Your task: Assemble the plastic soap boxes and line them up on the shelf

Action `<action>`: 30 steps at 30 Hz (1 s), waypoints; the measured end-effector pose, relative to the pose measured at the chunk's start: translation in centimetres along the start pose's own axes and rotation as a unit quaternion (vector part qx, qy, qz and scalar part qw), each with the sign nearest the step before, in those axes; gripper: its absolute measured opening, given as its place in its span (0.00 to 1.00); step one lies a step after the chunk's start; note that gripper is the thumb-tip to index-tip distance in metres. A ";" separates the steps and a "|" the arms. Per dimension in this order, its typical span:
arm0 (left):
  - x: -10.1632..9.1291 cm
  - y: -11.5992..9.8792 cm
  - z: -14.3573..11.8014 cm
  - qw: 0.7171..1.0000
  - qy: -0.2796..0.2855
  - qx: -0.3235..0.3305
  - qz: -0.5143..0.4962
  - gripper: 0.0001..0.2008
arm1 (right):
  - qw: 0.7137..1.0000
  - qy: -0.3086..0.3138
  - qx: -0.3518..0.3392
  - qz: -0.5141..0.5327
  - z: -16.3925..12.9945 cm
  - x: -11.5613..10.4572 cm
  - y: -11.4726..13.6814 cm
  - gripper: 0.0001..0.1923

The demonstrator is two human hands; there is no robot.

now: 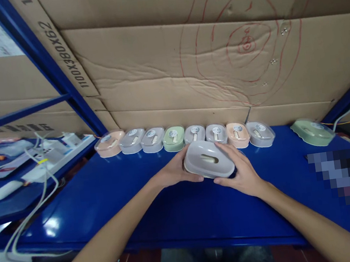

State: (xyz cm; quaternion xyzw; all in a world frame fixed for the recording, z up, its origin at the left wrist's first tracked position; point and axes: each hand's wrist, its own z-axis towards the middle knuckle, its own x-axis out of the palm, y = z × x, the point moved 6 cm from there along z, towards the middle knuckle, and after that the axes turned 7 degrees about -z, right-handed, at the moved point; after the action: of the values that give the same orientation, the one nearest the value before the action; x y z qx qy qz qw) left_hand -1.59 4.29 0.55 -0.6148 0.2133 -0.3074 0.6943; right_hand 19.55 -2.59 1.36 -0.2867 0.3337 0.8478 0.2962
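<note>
Nearest the viewer: two bare forearms reach up from the bottom edge toward the middle of a blue surface (114,207).
Left hand: the left hand (175,169) cups the near-left side of a grey lidded container (208,160), fingers wrapped against its wall, at about 9 o'clock from it.
Right hand: the right hand (241,171) clasps the container's right end, at about 4 o'clock from it, thumb on the near edge and fingers round the far side.
Held thing: the grey lidded container is oval, tilted slightly, with a pale slot-shaped handle on top; whether it touches the surface or is just above it cannot be told.
Step in hand: it looks like one container being handled between both hands, just in front of the row.
Next move calls for: by my judgement, a level two-handed grip and care not to knock the row close behind.
Row at 12 o'clock: eight containers (195,135) stand side by side against a cardboard wall (154,73): two peach, five grey, one green.
Far right, 2 o'clock: one green container (312,132) sits well apart from the row.
Count: ten containers in all.
Far left, 10 o'clock: a white power strip (56,157) with cables on a neighbouring shelf.
</note>
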 end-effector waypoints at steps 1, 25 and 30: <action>0.1 0.0 -0.1 1.000 0.000 0.000 -0.003 0.49 | 1.000 0.005 -0.002 0.000 0.0 0.1 0.0 0.52; -1.2 1.9 -0.1 0.975 -0.057 -0.132 -0.170 0.23 | 0.994 0.080 -0.048 -0.054 0.1 0.0 1.0 0.56; -2.9 1.0 -0.1 0.980 -0.072 -0.117 -0.144 0.23 | 0.994 0.035 -0.046 -0.095 0.8 -1.9 0.0 0.26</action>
State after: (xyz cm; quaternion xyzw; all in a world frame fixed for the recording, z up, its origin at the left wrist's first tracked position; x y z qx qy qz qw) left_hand -3.59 6.27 -0.64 -0.7368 0.1063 -0.3323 0.5791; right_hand 20.56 -2.61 3.12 -0.3597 0.2756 0.8199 0.3498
